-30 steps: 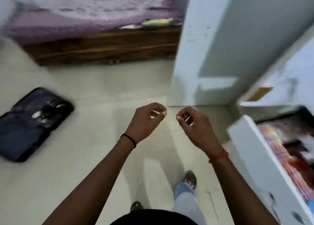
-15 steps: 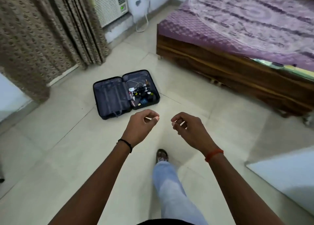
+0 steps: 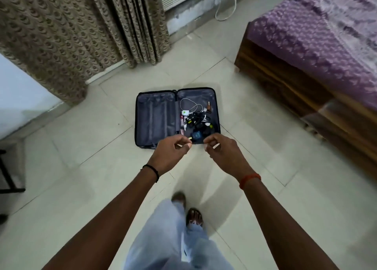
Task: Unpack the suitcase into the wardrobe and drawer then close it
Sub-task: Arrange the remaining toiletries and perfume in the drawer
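We see both hands held out in mid-frame above the floor tiles (image 3: 85, 188), close together but apart. The left hand (image 3: 170, 156) has its fingers loosely curled, thumb near the forefinger; we cannot tell whether anything sits between them. The right hand (image 3: 223, 153) is curled the same way, and again we cannot make out anything held. A black band (image 3: 152, 170) circles the left wrist, an orange one (image 3: 250, 180) the right.

Just above the hands, at the centre of the frame, the suitcase (image 3: 156, 116) lies flat on the floor with its lid thrown open. Its left half shows only grey lining; the right half holds a tangle of small items: a white charger with cable (image 3: 188, 108), black cords, a small brown bottle (image 3: 209, 106) and a blue object (image 3: 196, 136).

We can read no brand, label or writing anywhere; all is too small or blurred.

The bed with purple cover (image 3: 318, 37) fills the upper right, the patterned curtain (image 3: 67, 25) the upper left.
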